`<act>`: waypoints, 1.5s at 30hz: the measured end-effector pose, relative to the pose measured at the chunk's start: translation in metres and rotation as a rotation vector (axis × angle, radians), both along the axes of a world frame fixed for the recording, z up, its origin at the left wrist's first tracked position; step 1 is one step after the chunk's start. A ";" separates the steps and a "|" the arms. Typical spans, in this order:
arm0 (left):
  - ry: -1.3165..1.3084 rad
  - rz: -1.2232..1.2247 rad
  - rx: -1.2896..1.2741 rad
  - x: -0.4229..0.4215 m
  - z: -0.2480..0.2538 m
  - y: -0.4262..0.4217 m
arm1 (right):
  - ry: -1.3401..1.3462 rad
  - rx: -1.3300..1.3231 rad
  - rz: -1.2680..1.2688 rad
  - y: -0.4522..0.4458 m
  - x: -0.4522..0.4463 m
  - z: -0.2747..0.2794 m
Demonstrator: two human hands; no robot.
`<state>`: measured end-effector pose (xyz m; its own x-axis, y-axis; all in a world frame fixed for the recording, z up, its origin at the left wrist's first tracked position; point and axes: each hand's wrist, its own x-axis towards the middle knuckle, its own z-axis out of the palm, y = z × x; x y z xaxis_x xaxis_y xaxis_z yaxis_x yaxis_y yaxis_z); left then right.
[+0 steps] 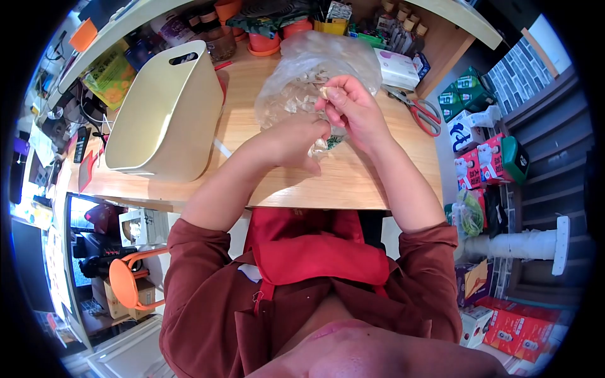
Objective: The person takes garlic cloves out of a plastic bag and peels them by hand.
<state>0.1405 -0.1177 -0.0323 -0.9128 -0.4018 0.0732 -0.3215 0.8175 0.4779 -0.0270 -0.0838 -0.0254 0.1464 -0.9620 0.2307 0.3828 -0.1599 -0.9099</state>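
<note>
A clear plastic bag (340, 50) lies open on the wooden desk, with many small pale, crumpled-looking pieces (301, 94) inside it. In front of the bag's mouth, my right hand (358, 113) is raised and pinches one small cream-coloured piece (325, 92) between thumb and fingertips. My left hand (296, 140) is lower and a little to the left, at the near edge of the bag. Its fingers curl around small pale pieces (318, 148) whose kind I cannot make out. A small green patterned patch (333, 142) shows beside the left fingers.
A tall cream plastic bin (189, 120) stands on the desk at left. Red-handled scissors (423, 116) and a white box (397, 69) lie at right. Orange pots (263, 44) and corked bottles (403, 28) line the back. The desk's near edge (315, 208) is by my body.
</note>
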 end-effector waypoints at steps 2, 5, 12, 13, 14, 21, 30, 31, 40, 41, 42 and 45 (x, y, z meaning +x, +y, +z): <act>0.055 -0.041 -0.014 0.001 -0.005 -0.002 | 0.025 -0.006 0.001 0.000 0.000 0.000; 0.278 0.045 0.082 -0.001 0.001 -0.003 | 0.062 -0.023 -0.035 0.002 0.002 0.000; 0.650 0.426 0.379 -0.003 -0.005 -0.018 | 0.020 -0.022 -0.087 -0.004 0.000 -0.005; 0.643 0.433 0.391 -0.003 -0.004 -0.017 | 0.019 -0.021 -0.074 -0.004 -0.001 -0.007; 0.635 0.440 0.402 -0.003 -0.003 -0.016 | 0.028 -0.025 -0.089 -0.004 0.000 -0.007; 0.741 0.465 0.787 -0.004 0.004 -0.011 | 0.103 -0.072 -0.152 -0.004 0.006 -0.012; 0.830 0.475 0.808 -0.004 -0.001 -0.014 | 0.251 -0.124 -0.194 -0.003 0.008 -0.010; 0.832 0.461 0.793 -0.005 -0.002 -0.015 | 0.277 -0.143 -0.208 -0.003 0.007 -0.010; 0.813 0.479 0.646 -0.006 -0.006 -0.017 | 0.363 -0.071 -0.249 -0.004 0.006 -0.009; 0.790 0.502 0.613 -0.005 -0.005 -0.018 | 0.391 -0.060 -0.249 -0.003 0.006 -0.008; 0.795 0.504 0.615 -0.004 -0.005 -0.018 | 0.420 -0.050 -0.250 -0.003 0.007 -0.008; 0.803 0.507 0.622 -0.003 -0.004 -0.019 | 0.478 -0.049 -0.250 -0.003 0.006 -0.007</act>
